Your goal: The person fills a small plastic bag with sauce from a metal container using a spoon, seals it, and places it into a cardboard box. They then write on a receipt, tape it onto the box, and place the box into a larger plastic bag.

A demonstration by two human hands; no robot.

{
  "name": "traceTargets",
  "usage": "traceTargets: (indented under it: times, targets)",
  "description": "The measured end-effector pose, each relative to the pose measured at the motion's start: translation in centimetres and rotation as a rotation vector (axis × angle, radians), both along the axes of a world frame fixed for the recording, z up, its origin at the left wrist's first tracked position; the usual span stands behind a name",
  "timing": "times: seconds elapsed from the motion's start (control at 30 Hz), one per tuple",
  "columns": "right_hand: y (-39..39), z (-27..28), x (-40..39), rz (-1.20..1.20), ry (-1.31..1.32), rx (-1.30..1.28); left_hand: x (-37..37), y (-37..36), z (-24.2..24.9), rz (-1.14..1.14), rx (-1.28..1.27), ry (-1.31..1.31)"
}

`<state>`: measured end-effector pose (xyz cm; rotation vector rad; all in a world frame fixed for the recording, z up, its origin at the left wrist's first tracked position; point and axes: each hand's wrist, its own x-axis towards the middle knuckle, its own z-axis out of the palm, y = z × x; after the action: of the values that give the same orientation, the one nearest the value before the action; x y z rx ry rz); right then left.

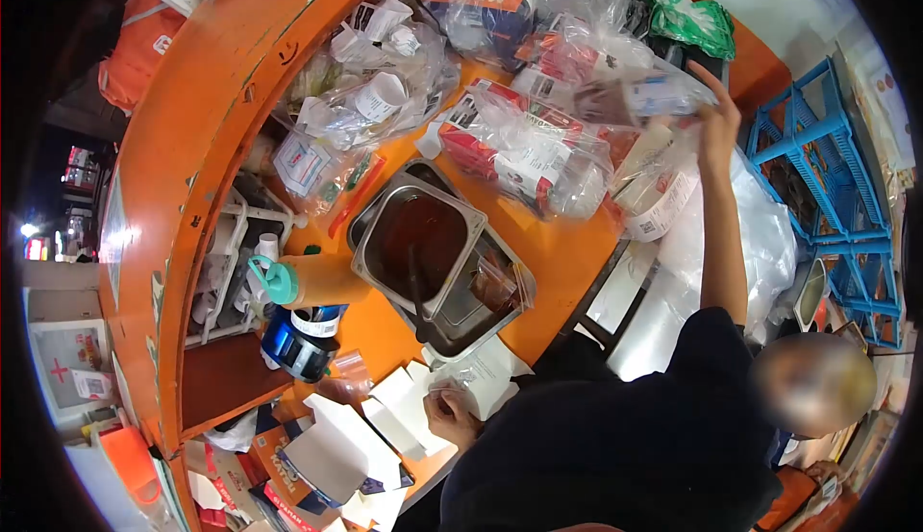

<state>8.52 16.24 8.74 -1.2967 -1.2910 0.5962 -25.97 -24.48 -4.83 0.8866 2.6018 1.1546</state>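
My right hand [719,119] reaches far across the table, one finger stretched out, with the end of a blurred clear plastic bag [659,97] between its fingers. Lower down, near the front edge, my left hand [452,419] is curled on crinkled clear plastic [473,375], beside an opened white box [406,407]. Between the hands stands a steel pan [375,244] of dark brown sauce, a dark-handled utensil [416,287] in it. It rests over a larger steel tray [452,335] holding a small packet of brown sauce [493,287]. Wrapped red-and-white food packs [524,152] lie beyond.
A squeeze bottle [327,280] with a teal cap and a dark blue container [300,343] stand left of the pan. An orange shelf wall [207,138] borders the left. Blue crates [817,148] stand right. A co-worker's head [815,383] shows at lower right.
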Motion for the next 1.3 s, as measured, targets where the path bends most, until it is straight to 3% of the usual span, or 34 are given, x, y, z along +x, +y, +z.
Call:
traceTargets:
  times: [0.07, 0.27, 0.33, 0.37, 0.4, 0.57, 0.67, 0.7, 0.73, 0.8, 0.87, 0.9, 0.97, 1.07, 1.2, 1.27, 1.3]
  targets:
    - [-0.7, 0.1, 2.3, -0.099, 0.132, 0.058, -0.1, -0.2, -0.4, -0.003, -0.012, 0.023]
    - [-2.6, -3.0, 4.9, -0.358, 0.201, 0.267, 0.4, 0.5, 0.9, -0.004, -0.043, -0.045]
    - [-2.2, -3.6, 5.2, -0.359, 0.241, 0.261, 0.1, 0.4, 0.2, -0.035, -0.003, 0.073]
    - [-1.9, -3.9, 5.1, -0.324, 0.106, 0.236, 0.1, 0.3, 0.1, -0.04, -0.006, 0.074]
    - [-1.4, -4.3, 4.9, -0.289, -0.026, 0.21, 0.1, 0.4, 0.3, -0.03, -0.006, 0.043]
    - [-0.3, -5.2, 3.6, -0.165, -0.033, 0.125, 0.8, 1.3, 1.6, 0.028, -0.024, -0.055]
    - [-1.3, -2.2, 2.2, -0.271, -0.789, -0.368, 0.2, 0.2, -0.7, -0.015, 0.054, 0.05]
    - [-3.1, -0.5, -1.3, -0.49, -1.279, -0.31, 0.2, 0.5, 0.1, -0.04, -0.001, 0.075]
    - [-2.7, 0.2, -2.9, -0.494, -1.278, -0.302, 0.2, 0.7, 0.4, -0.037, 0.006, 0.074]
    - [-1.4, 1.3, -5.0, -0.296, -1.271, 0.005, 0.1, 0.8, 0.5, -0.062, -0.018, 0.099]
    - [2.8, -1.0, -6.2, 0.245, -0.965, 0.161, 0.2, 0.7, 0.5, -0.063, 0.003, 0.083]
    - [3.4, -1.8, -7.3, 0.25, -0.968, 0.17, 0.1, 0.7, 0.5, -0.055, 0.0, 0.086]
    - [4.8, -3.3, -9.5, 0.426, -1.25, -0.027, 0.3, 1.0, 0.7, -0.029, -0.025, 0.075]
    - [8.8, -6.4, -10.2, 0.454, -1.419, -0.114, 0.2, 1.2, 1.0, -0.043, -0.037, 0.091]
    - [9.4, -4.5, -11.5, 0.494, -1.425, -0.088, 0.1, 1.1, 0.6, -0.032, -0.064, 0.104]
    - [10.8, -1.9, -12.5, 0.373, -1.495, 0.015, -0.1, 0.7, 0.1, -0.02, -0.073, 0.103]
    - [11.7, -0.4, -13.4, 0.332, -1.296, 0.149, -0.2, 0.4, -0.2, -0.017, -0.093, 0.085]
